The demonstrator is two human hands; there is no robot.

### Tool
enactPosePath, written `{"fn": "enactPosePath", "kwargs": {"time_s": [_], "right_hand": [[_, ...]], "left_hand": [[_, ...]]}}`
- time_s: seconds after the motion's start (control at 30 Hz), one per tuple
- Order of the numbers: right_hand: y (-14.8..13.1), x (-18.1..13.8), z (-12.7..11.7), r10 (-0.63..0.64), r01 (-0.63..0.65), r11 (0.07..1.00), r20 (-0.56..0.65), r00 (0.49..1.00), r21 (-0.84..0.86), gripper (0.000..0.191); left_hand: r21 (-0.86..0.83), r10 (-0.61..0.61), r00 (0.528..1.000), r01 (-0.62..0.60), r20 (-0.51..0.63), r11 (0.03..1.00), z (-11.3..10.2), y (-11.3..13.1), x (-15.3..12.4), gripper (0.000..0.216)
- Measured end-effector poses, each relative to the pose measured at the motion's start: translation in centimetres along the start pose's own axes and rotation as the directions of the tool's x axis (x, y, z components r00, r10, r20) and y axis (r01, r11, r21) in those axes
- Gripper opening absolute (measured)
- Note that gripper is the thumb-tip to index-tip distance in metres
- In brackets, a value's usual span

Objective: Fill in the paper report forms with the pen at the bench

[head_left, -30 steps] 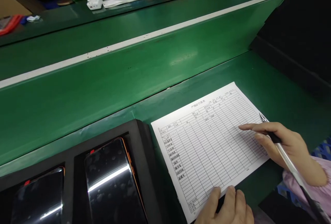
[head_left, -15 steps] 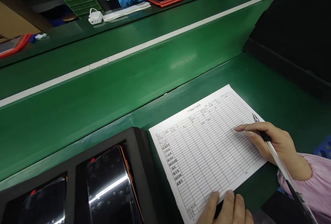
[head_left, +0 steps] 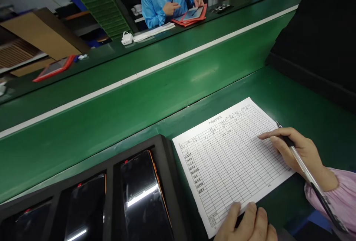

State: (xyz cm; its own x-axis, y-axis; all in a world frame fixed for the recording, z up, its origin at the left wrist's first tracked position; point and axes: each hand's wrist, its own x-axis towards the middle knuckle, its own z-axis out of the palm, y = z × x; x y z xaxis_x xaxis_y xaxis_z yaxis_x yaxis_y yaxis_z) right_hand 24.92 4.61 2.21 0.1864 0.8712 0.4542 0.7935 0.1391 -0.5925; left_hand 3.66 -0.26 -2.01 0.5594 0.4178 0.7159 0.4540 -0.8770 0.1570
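Observation:
A printed paper form, ruled into a table with some handwritten entries, lies on the green bench. My right hand holds a clear-barrelled pen with a black grip, its tip pointing up and away from the sheet. That hand's index finger stretches over the right part of the form. At the lower edge of the paper, my left hand rests with thumb and fingers apart; something dark shows between them. Left of the form, phones with glossy black screens, such as this phone, sit in a black foam tray.
A low green wall with a white-edged top runs behind the form. Beyond it, a person in blue handles a tablet in a red case. Another red-cased tablet lies far left. A large black object stands at right.
The view has shifted up and left, so more of the foam tray and the far side shows. Both my hands stay much the same over the form, the pen still held.

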Motion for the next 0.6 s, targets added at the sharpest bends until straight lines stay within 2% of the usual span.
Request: {"fn": "enactPosePath", "kwargs": {"time_s": [0.23, 0.47, 0.53, 0.6], "right_hand": [[0.4, -0.3, 0.1, 0.022, -0.021, 1.000, -0.035, 0.999, 0.020, 0.031], [1.2, -0.5, -0.5, 0.007, -0.006, 0.999, -0.015, 1.000, 0.044, 0.031], [1.0, -0.7, -0.7, -0.009, 0.010, 0.999, -0.012, 1.000, 0.048, 0.029], [-0.2, -1.0, -0.4, -0.037, 0.039, 0.996, -0.023, 0.999, 0.080, 0.025]], "left_hand": [[0.046, 0.116, 0.993, -0.117, 0.029, 0.992, -0.8, -0.4, -0.3, 0.012], [0.078, 0.138, 0.987, -0.144, 0.082, 0.986, -0.9, 0.9, -1.0, 0.009], [0.057, 0.144, 0.982, -0.152, 0.123, 0.987, -1.1, 1.3, -0.8, 0.012], [0.044, 0.103, 0.971, -0.115, 0.216, 0.992, -2.5, 0.6, -0.4, 0.014]]}}
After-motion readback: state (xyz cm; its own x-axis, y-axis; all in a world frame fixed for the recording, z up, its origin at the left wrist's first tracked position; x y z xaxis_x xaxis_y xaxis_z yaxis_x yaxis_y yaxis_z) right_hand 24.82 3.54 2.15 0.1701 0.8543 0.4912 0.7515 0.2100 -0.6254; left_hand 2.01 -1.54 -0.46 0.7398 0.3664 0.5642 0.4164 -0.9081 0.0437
